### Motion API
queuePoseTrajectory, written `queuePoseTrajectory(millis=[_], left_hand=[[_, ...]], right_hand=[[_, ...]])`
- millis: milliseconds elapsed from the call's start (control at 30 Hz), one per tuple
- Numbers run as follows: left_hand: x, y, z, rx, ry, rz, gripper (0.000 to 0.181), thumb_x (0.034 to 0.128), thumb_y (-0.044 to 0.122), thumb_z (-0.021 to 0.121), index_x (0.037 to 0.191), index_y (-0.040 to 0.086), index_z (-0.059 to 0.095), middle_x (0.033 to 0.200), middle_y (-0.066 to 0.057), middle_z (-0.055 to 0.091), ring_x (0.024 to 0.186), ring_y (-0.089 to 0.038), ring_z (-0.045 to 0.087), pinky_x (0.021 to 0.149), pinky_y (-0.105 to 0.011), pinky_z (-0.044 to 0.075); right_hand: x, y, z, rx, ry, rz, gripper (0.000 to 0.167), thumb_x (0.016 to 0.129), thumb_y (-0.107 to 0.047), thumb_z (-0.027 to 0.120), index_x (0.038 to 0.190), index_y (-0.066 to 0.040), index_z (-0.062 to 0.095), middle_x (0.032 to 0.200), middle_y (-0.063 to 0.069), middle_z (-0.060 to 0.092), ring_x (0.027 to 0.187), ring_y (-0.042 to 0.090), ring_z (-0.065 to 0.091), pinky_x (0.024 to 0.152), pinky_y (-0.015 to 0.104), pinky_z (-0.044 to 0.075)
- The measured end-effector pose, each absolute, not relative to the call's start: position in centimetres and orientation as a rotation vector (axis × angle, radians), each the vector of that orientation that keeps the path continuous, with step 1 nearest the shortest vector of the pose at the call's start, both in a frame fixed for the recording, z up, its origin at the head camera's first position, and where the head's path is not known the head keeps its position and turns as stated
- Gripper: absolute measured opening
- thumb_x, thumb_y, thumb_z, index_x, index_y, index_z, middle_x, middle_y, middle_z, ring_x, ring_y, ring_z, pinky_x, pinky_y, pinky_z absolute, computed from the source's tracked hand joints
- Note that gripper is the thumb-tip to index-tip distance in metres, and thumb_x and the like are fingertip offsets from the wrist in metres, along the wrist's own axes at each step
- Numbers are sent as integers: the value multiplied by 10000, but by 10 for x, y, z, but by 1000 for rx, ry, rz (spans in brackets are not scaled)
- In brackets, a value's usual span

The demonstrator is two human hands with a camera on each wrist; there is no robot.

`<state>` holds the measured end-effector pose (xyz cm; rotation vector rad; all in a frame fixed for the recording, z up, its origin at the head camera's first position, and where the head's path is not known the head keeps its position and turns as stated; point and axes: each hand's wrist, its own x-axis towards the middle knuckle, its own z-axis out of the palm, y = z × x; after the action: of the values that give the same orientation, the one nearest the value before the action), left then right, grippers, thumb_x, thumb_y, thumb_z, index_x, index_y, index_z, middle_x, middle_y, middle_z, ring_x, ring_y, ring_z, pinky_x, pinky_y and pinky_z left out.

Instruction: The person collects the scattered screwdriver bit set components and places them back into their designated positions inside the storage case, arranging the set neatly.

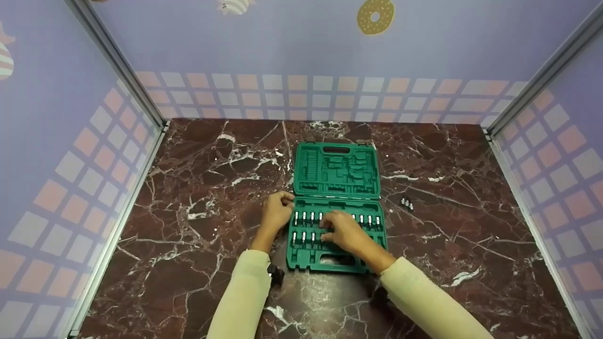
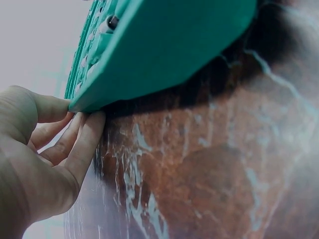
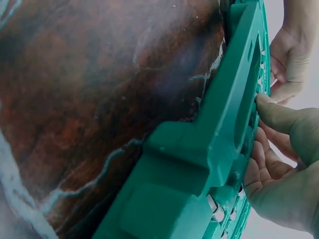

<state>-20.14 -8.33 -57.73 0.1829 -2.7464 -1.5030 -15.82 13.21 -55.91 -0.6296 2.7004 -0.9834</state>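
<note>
A green plastic tool case [image 1: 297,258] lies unfolded on the marbled surface, its lower half holding two rows of silver-and-black bit sockets [image 1: 304,237]. At the case's left side, my left hand [image 1: 278,209] grips the edge; the left wrist view has the thumb on the rim and the fingers against the side. My right hand [image 1: 346,230] is over the lower half, thumb and fingers bent together at the lower row, right of three seated sockets. They pinch a small dark-ended bit socket, mostly hidden by the fingers. Part of the upper row is covered by this hand.
Several loose bit sockets [image 1: 407,203] lie in a small group on the surface, right of the case. The lid half [image 1: 337,169] lies back behind the lower half, with moulded recesses. Patterned walls [image 1: 301,47] with metal corner rails enclose the back and both sides.
</note>
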Motion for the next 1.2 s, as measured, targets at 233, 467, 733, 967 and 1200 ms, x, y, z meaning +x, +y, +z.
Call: queuePoseTrajectory(millis=[233, 467, 733, 967, 1200], left_hand=[[-202, -83, -577, 194, -2754, -1480, 125, 911, 27, 705, 1007, 73, 770, 952, -97, 758, 923, -289, 701, 870, -470, 549], [-202, -83, -576, 198, -2757, -1476, 126, 916, 30, 702, 1013, 76, 768, 959, -98, 757, 925, -289, 701, 866, -471, 551], [-202, -83, -575, 207, -2761, -1499, 132, 921, 30, 699, 1024, 71, 770, 965, -105, 753, 934, -294, 698, 867, -466, 552], [-200, -83, -577, 205, -2755, -1506, 124, 931, 44, 696, 1021, 87, 769, 962, -85, 755, 904, -279, 694, 865, -471, 543], [-200, -83, -576, 189, -2741, -1489, 122, 914, 36, 704, 1002, 85, 773, 943, -84, 761, 893, -285, 703, 862, -476, 548]], right_hand=[[-159, 132, -558, -598, 2697, -1026, 213, 801, -126, 887, 945, -60, 745, 935, 80, 682, 863, 217, 636, 777, 426, 555], [-161, 129, -559, -587, 2708, -1031, 137, 848, -88, 844, 942, -72, 745, 921, 83, 694, 846, 218, 650, 754, 415, 561], [-160, 130, -560, -610, 2707, -1038, 131, 853, -88, 836, 944, -69, 743, 925, 82, 687, 842, 209, 646, 747, 401, 561], [-157, 133, -562, -640, 2719, -1029, 131, 868, -108, 829, 958, -84, 737, 943, 61, 675, 856, 191, 638, 756, 387, 554], [-155, 139, -557, -629, 2677, -1059, 135, 889, -135, 817, 994, -107, 737, 984, 47, 687, 889, 185, 657, 783, 393, 568]])
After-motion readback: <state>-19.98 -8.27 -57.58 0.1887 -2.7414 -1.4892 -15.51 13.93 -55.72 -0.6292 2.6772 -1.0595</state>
